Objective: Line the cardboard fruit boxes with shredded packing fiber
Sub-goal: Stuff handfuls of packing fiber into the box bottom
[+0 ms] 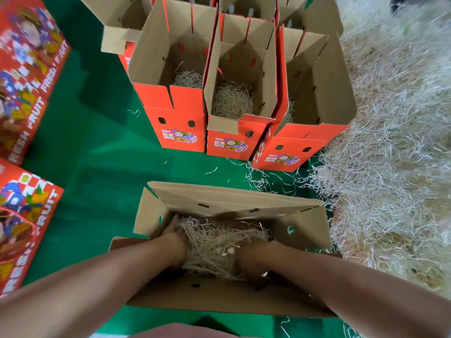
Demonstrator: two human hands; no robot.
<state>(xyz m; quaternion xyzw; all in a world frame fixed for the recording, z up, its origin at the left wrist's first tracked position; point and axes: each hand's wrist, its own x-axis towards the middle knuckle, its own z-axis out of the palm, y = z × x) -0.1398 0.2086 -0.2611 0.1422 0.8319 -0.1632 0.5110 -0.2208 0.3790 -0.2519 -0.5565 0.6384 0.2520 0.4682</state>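
From the head camera, the open box (307, 230) lay on the green floor (97, 142) close to the person, long axis left to right, mouth upward, with shredded fiber (219, 245) inside. The left hand (174, 236) pressed the fiber with straight fingers. The right hand (246, 259) was blurred, and I cannot tell its grip. A big fiber pile (390, 142) lay at the right.

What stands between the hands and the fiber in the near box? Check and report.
Nothing visible does. The left hand and right hand are both inside the open box, touching the fiber. The box's flaps are spread clear of the opening. The box floor under the fiber is hidden.
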